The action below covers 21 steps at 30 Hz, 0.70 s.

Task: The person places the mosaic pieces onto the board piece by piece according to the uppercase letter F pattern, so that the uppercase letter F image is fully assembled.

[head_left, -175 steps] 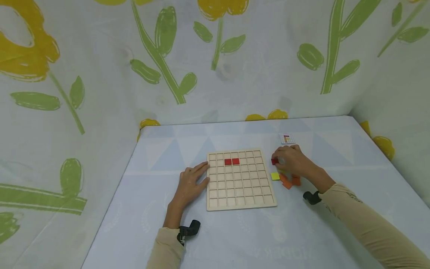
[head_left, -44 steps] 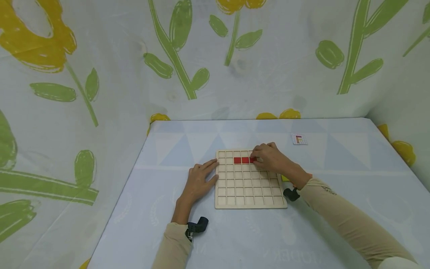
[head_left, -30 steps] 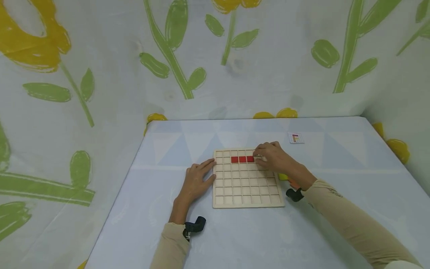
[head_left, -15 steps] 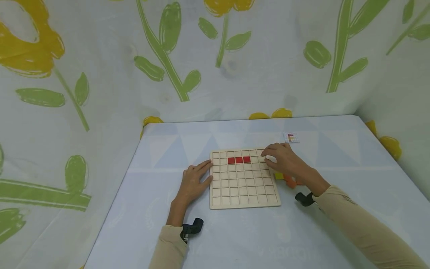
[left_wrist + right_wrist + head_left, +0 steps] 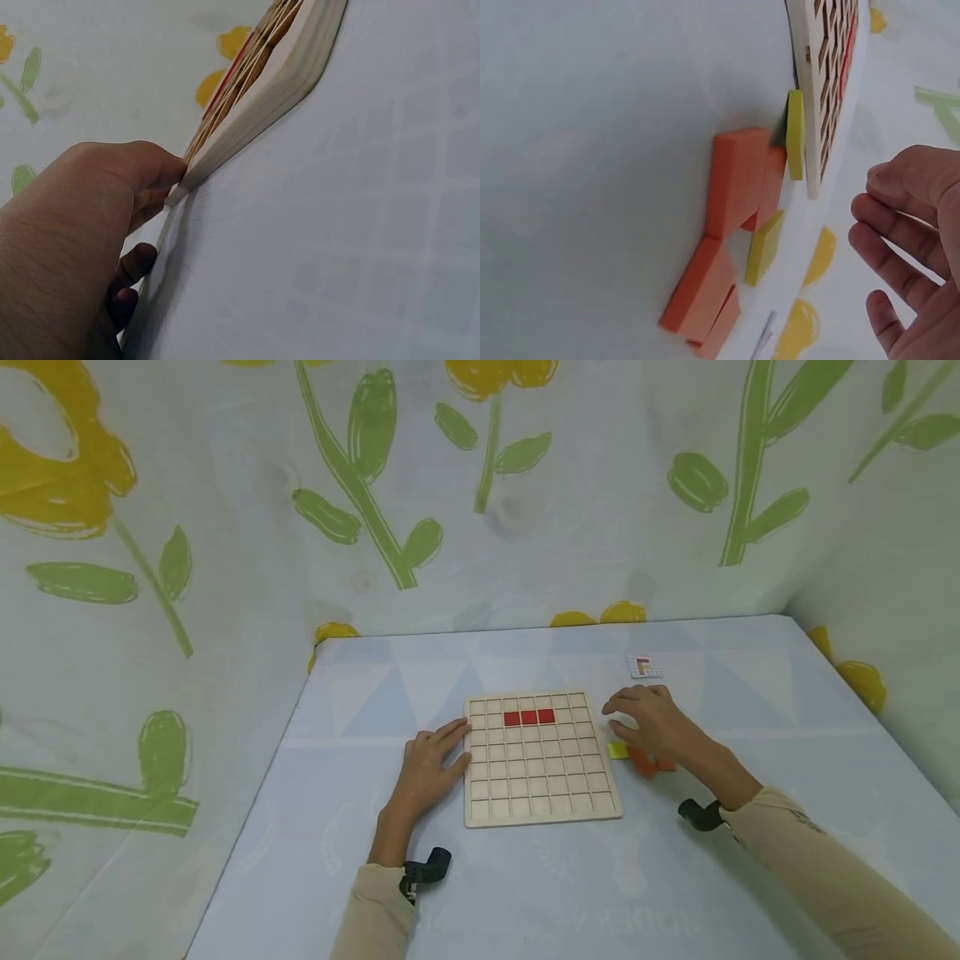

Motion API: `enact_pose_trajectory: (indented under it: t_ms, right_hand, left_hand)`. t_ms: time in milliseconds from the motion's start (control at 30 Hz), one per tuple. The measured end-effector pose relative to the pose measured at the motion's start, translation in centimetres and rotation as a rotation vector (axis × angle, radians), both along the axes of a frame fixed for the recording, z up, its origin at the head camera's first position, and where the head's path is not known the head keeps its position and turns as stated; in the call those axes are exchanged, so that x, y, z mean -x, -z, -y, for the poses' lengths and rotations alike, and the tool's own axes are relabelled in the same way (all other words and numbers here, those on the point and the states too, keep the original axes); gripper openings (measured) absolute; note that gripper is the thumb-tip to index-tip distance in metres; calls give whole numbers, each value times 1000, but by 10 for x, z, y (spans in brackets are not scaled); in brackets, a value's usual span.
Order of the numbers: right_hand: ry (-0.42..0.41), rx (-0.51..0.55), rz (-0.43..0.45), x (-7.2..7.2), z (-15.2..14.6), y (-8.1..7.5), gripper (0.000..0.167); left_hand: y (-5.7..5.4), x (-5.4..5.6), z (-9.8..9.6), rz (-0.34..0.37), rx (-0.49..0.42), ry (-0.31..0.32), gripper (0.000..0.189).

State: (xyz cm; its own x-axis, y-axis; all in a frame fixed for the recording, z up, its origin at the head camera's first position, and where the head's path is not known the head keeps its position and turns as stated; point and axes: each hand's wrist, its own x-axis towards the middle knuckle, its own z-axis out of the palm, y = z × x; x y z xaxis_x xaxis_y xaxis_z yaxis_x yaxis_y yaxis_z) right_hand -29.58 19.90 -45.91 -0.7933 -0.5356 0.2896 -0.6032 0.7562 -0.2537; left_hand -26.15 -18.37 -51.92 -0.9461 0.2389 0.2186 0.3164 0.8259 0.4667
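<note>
A wooden grid board (image 5: 536, 785) lies on the table, with three red square tiles (image 5: 528, 717) side by side in its second row. My left hand (image 5: 427, 770) touches the board's left edge with its fingertips and thumb; the left wrist view shows the thumb against that edge. Off the right edge hovers my right hand (image 5: 651, 720), fingers relaxed and holding nothing. Below it lie several orange tiles (image 5: 736, 180) in a loose pile. One yellow tile (image 5: 796, 135) is beside the board's edge, and another yellow tile (image 5: 765, 247) lies by the orange ones.
A small card (image 5: 644, 667) printed with a coloured grid pattern lies behind my right hand. The pale patterned table (image 5: 360, 693) extends around the board. A flower-printed cloth (image 5: 570, 527) rises behind the table's back edge.
A third red tile, by my right hand near the loose tiles at first, now sits in the board beside the other two. My right hand has let go and moved back right; my left stays put.
</note>
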Motion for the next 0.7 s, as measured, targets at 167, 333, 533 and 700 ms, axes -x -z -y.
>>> enact_pose_trajectory:
  t_ms: [167,333,533,700]
  right_hand:
    - [6,12,-26,-8,-10,3,18]
    - [3,54,-84,-14,-23,7,20]
    - [11,71,-136,-21,-33,9,22]
    - [60,48,-43,-30,-40,8,22]
  left_hand:
    - [-1,0,1,9,-6,3,51]
    - [0,2,1,2,3,4,51]
    - [2,3,1,-6,0,4,52]
    - [4,3,1,11,1,5,52]
